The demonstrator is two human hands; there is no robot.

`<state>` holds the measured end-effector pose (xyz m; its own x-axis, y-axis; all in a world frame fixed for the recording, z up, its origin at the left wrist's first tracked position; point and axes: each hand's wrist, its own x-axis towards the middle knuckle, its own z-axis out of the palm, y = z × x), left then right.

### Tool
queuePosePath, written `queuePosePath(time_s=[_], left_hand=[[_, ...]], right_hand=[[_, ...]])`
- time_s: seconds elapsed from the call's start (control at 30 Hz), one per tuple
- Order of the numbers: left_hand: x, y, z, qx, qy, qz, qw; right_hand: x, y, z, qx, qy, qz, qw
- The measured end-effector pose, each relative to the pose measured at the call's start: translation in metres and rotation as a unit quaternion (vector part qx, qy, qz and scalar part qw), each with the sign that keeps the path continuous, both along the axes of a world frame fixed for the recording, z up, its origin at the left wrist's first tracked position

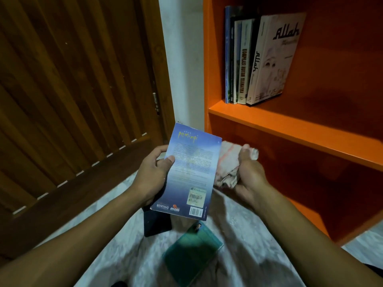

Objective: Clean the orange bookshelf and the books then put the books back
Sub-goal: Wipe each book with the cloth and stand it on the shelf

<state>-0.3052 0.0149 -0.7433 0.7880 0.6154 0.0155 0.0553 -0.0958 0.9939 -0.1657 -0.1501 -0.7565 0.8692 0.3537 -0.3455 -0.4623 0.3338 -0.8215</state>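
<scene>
I see the left hand (152, 172) gripping a blue paperback book with yellow title lettering (191, 172) by its left edge, thumb on the back cover, fingers curled behind. The book is held up, back cover facing me, barcode and price sticker at its lower right corner. The right hand (249, 175) clutches a crumpled pale cloth rag with a pinkish stripe (227, 162), fingers closed round it; the rag sits just beside the book's right edge, touching or nearly so, I cannot tell which.

To the right stands the orange painted wooden bookshelf (290, 129). On its upper visible shelf is a row of upright books (240, 63) pushed to the left wall, and a white book with black "Allah" lettering (269, 59) leans against them at the right end. The compartment below shows no books in the part I can see.

On the pale mottled floor (244, 255) below the hands lie a dark navy book (157, 224), partly under the held one, and a green-covered book (192, 251) just beside it. A brown slatted wooden door (72, 100) fills the left side.
</scene>
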Motion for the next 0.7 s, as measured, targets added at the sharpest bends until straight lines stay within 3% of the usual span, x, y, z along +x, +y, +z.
queuePosePath(time_s=[0.07, 0.1, 0.17, 0.2, 0.27, 0.43, 0.57, 0.7], left_hand=[[0.0, -0.005, -0.001, 0.02, -0.001, -0.009, 1.0], [0.001, -0.009, -0.002, 0.026, -0.001, -0.018, 1.0], [0.002, -0.019, -0.002, 0.03, -0.006, -0.031, 0.999], [0.004, -0.023, -0.003, 0.028, -0.011, -0.03, 0.999], [0.007, -0.028, -0.003, 0.017, -0.024, -0.019, 0.999], [0.006, -0.03, -0.008, -0.009, -0.04, 0.013, 0.999], [0.009, -0.025, -0.006, -0.067, -0.06, 0.058, 0.994], [0.013, -0.008, 0.001, -0.109, -0.071, 0.132, 0.983]], right_hand=[[0.007, -0.001, 0.005, -0.073, -0.178, -0.059, 0.98], [0.009, -0.002, 0.007, -0.109, -0.29, -0.065, 0.948], [0.01, 0.0, 0.005, -0.199, -0.486, -0.017, 0.851], [0.008, 0.002, 0.001, -0.258, -0.542, 0.006, 0.8], [-0.001, 0.006, -0.009, -0.323, -0.579, 0.034, 0.747], [-0.009, 0.004, -0.028, -0.301, -0.595, 0.077, 0.741], [-0.028, 0.002, -0.038, -0.306, -0.642, 0.127, 0.692], [-0.05, -0.001, -0.045, -0.279, -0.665, 0.182, 0.669]])
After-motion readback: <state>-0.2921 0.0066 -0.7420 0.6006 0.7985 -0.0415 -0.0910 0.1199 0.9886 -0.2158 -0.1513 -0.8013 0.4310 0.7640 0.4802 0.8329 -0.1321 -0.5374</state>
